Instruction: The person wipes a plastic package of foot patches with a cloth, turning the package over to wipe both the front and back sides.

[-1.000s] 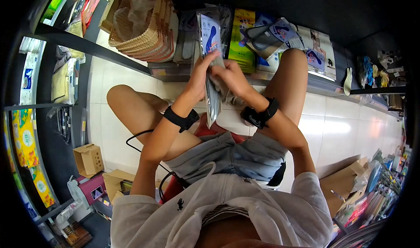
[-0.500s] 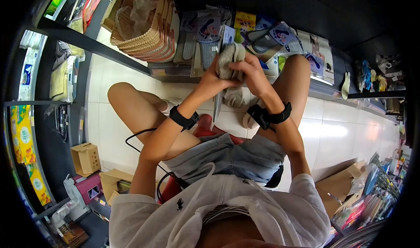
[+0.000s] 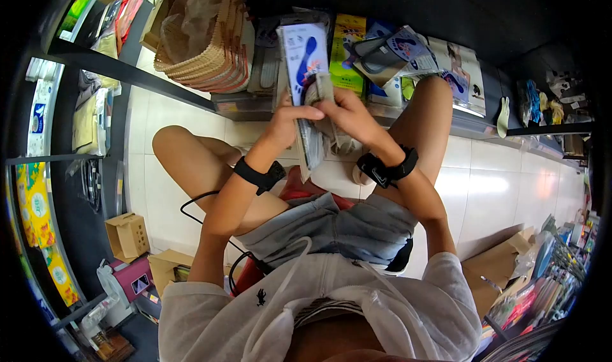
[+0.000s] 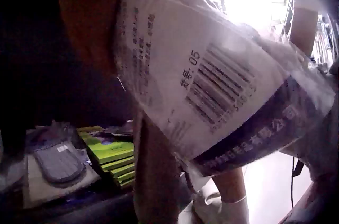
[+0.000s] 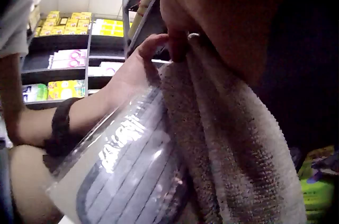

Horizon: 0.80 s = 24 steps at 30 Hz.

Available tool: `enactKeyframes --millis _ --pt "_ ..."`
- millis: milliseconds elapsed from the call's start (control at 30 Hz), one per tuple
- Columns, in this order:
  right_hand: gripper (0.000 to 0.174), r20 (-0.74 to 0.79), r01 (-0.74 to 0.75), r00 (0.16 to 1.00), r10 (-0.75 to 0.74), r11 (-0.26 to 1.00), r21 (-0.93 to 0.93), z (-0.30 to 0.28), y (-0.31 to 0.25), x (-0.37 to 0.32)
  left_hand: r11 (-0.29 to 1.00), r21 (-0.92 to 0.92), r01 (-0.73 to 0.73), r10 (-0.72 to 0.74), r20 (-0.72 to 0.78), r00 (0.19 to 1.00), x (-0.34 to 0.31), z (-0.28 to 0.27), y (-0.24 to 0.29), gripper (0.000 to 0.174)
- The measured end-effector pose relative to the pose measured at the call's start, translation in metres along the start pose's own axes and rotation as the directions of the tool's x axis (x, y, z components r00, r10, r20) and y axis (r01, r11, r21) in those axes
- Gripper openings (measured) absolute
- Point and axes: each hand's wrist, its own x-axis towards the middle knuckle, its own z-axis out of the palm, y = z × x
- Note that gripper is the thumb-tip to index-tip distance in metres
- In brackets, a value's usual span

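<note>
My left hand [image 3: 284, 123] grips a clear-bagged pack of insoles [image 3: 306, 49], its thumb lying across the front. A blue footprint on a white card shows at the top of the pack in the head view. The left wrist view shows the printed back with a barcode [image 4: 222, 86], and the right wrist view a grey striped insole [image 5: 132, 181] through the plastic. My right hand [image 3: 354, 114] pinches a grey-beige terry cloth [image 5: 233, 144] against the pack's right side. The cloth hangs in folds beside the bag, both hands close together.
Behind the hands, a low dark shelf carries yellow-green packs [image 3: 347, 78], more insole packs [image 3: 405, 46] and nested woven baskets [image 3: 204, 56]. My knees are on either side of the pack. Cardboard boxes [image 3: 126, 234] stand at left; racks of goods flank the tiled floor [image 3: 491, 183].
Half a second ago the pack stood nearly edge-on with the cloth bunched over its upper part. Now its printed front faces up, and the cloth is lower, along the right side.
</note>
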Motion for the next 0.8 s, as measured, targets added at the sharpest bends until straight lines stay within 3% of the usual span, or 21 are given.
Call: enactKeyframes --millis 33,100,167,300,367,433,500,533,600,633,667,700,767,800 --pt "0.018 -0.003 -0.001 1.000 0.001 1.000 0.000 0.002 0.006 -0.001 1.000 -0.001 0.002 -0.002 0.002 1.000 0.001 0.002 0.002 0.054" --pt "0.019 0.137 -0.018 0.990 0.044 0.982 -0.186 0.009 0.010 -0.005 0.939 -0.345 0.010 -0.050 -0.109 0.993 0.003 0.006 0.008 0.044" --pt "0.020 0.145 0.068 0.988 -0.042 0.982 -0.174 0.018 0.022 -0.006 0.966 -0.258 0.025 -0.056 -0.114 0.992 0.004 0.001 0.006 0.042" --pt "0.018 0.130 -0.078 0.989 0.073 0.996 0.041 0.017 0.006 -0.007 0.970 -0.215 0.116 -0.155 -0.175 0.972 0.003 0.003 0.001 0.046" --pt "0.018 0.027 -0.126 0.992 0.123 0.977 0.171 0.013 -0.011 -0.007 0.993 -0.005 0.118 -0.117 -0.156 0.981 -0.003 0.006 -0.004 0.043" --pt "0.021 -0.022 -0.058 0.998 0.062 0.985 0.163 0.012 -0.003 -0.003 0.993 -0.058 0.106 -0.114 -0.166 0.980 -0.006 0.009 -0.002 0.041" --pt "0.022 -0.067 0.118 0.990 -0.126 0.987 -0.110 0.008 0.007 -0.002 0.989 -0.082 0.123 -0.129 -0.079 0.988 -0.006 0.008 0.003 0.040" --pt "0.022 -0.069 0.127 0.988 -0.135 0.985 -0.118 0.002 0.005 0.000 0.990 -0.080 0.115 -0.121 -0.071 0.990 -0.006 0.008 0.006 0.040" --pt "0.022 -0.006 0.019 1.000 -0.021 0.983 -0.181 -0.018 -0.003 0.006 0.992 -0.007 0.123 -0.123 -0.018 0.992 -0.003 0.007 0.013 0.049" --pt "0.023 0.044 -0.168 0.984 0.170 0.985 -0.045 -0.031 -0.008 0.013 0.991 0.030 0.127 -0.127 0.005 0.992 -0.002 0.006 0.015 0.055" --pt "0.023 0.072 -0.213 0.974 0.214 0.977 -0.022 -0.039 -0.014 0.012 0.978 0.165 0.125 -0.131 0.027 0.991 0.000 0.003 0.014 0.061" --pt "0.022 0.099 -0.256 0.962 0.255 0.967 -0.002 -0.042 -0.028 0.011 0.979 0.170 0.110 -0.118 0.036 0.992 0.001 0.002 0.014 0.061" --pt "0.020 0.281 -0.163 0.942 0.180 0.983 -0.083 -0.028 -0.064 0.000 0.925 0.376 -0.052 0.058 -0.003 0.998 -0.001 0.002 0.006 0.058" --pt "0.019 0.294 0.151 0.953 -0.068 0.950 -0.271 -0.017 -0.058 0.000 0.961 0.252 -0.113 0.118 -0.008 0.993 0.001 -0.001 0.003 0.053"
